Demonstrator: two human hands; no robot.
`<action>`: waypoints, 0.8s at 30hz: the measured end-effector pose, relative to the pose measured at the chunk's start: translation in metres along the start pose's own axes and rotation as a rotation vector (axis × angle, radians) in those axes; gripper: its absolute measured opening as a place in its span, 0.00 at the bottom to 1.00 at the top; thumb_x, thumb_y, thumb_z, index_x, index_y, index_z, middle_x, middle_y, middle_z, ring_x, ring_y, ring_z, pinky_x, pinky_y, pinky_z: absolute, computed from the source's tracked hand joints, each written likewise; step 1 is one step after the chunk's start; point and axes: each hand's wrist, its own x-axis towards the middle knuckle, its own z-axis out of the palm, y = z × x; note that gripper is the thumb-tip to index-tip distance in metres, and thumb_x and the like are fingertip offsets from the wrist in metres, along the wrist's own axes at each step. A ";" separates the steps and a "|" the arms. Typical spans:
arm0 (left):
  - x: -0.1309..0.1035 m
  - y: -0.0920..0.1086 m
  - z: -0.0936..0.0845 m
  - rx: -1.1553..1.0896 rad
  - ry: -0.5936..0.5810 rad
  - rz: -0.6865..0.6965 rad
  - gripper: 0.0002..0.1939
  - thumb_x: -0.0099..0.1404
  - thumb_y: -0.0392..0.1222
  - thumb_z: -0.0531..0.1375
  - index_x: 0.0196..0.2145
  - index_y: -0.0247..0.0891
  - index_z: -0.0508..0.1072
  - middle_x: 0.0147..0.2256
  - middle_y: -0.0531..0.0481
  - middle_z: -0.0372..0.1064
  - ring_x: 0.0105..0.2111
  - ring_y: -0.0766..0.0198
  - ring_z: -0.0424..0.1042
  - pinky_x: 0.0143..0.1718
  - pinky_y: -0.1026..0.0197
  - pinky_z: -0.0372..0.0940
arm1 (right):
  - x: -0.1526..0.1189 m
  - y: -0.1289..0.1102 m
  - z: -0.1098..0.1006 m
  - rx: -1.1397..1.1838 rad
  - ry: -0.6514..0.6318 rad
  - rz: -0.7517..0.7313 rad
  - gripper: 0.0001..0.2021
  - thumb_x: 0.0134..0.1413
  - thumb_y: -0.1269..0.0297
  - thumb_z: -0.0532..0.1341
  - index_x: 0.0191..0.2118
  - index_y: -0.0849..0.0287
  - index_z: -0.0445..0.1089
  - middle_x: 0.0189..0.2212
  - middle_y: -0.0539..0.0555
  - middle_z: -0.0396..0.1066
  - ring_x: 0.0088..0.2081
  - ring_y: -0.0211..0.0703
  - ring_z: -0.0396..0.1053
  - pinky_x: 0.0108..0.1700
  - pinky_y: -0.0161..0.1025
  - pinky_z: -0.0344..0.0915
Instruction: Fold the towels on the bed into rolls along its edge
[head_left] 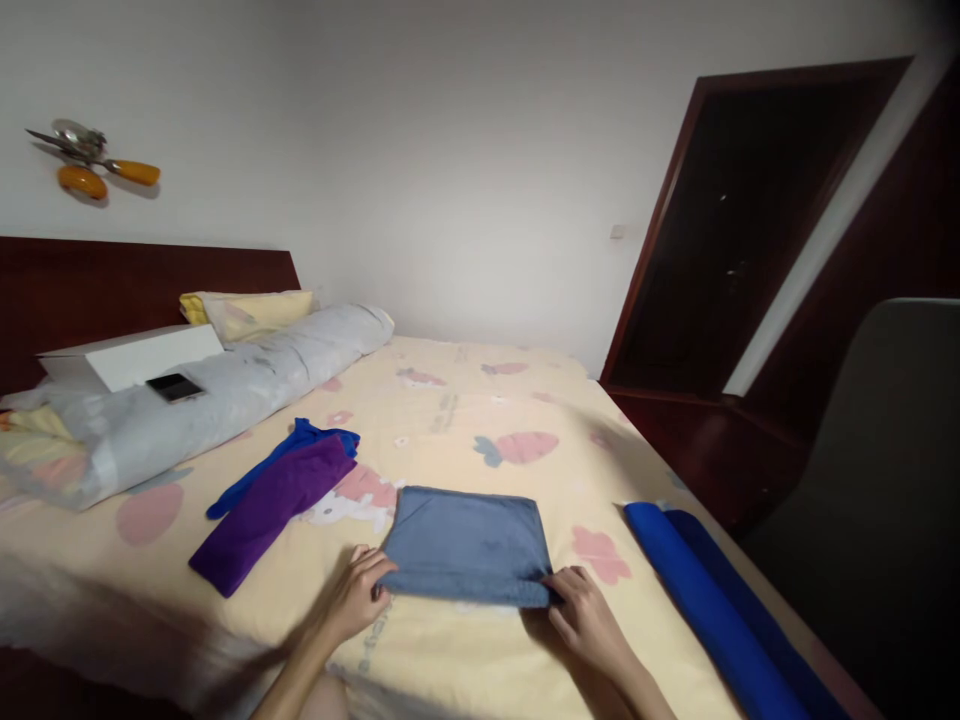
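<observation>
With our left hand we pinch the near left corner of the folded grey-blue cloth, with our right hand its near right corner; it lies on the carrot-print bedsheet, between the purple cloth and the royal-blue fabric. Uneven pulling could skew our near edge, and a loose pinch could let layers slip and wrinkle.

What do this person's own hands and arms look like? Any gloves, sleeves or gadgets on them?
The left hand and right hand are both bare, without gloves. No sleeve, watch or bracelet shows on the visible wrists and forearms, nor any cable.
</observation>
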 end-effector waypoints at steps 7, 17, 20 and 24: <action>0.022 -0.009 0.020 -0.156 0.017 -0.342 0.24 0.55 0.30 0.52 0.49 0.38 0.72 0.46 0.46 0.74 0.46 0.59 0.72 0.48 0.58 0.66 | 0.017 0.023 0.022 0.145 0.061 0.212 0.21 0.53 0.66 0.49 0.51 0.59 0.67 0.44 0.58 0.74 0.45 0.50 0.71 0.47 0.46 0.68; 0.039 0.036 0.079 0.295 0.089 -0.018 0.35 0.60 0.26 0.48 0.65 0.38 0.59 0.64 0.43 0.57 0.64 0.57 0.55 0.62 0.50 0.53 | 0.043 -0.031 0.074 -0.218 0.200 -0.011 0.28 0.55 0.69 0.52 0.63 0.61 0.62 0.61 0.62 0.62 0.61 0.56 0.60 0.61 0.53 0.58; 0.045 0.059 0.095 0.267 -0.030 0.137 0.36 0.65 0.34 0.48 0.70 0.37 0.45 0.68 0.43 0.47 0.67 0.56 0.49 0.65 0.48 0.49 | 0.053 -0.060 0.089 -0.204 0.058 -0.105 0.29 0.63 0.63 0.49 0.69 0.58 0.51 0.66 0.58 0.53 0.67 0.53 0.52 0.64 0.53 0.54; 0.038 0.049 0.083 0.290 -0.111 0.107 0.36 0.68 0.42 0.52 0.70 0.44 0.44 0.69 0.46 0.45 0.67 0.55 0.49 0.64 0.47 0.50 | 0.048 -0.047 0.088 -0.244 -0.019 -0.071 0.29 0.66 0.53 0.49 0.69 0.55 0.49 0.67 0.57 0.50 0.67 0.52 0.51 0.64 0.54 0.52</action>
